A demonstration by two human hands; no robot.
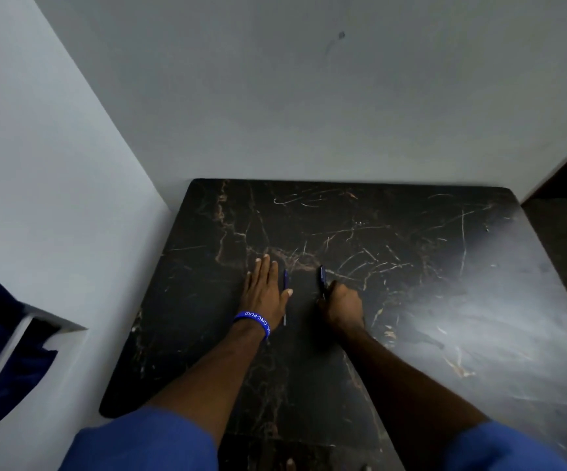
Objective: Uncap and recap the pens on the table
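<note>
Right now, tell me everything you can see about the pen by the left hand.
The left pen is slim and dark blue, with a paler, greyish near end; it looks like plastic. It lies flat on the black marble-look table, pointing away from the person and roughly parallel to the right pen. The left hand rests open and flat beside it, thumb crossing its middle. Whether the cap is on cannot be told.

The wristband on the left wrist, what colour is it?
Blue with white lettering, a rubbery-looking wristband beside the left hand; shown in the head view.
</note>
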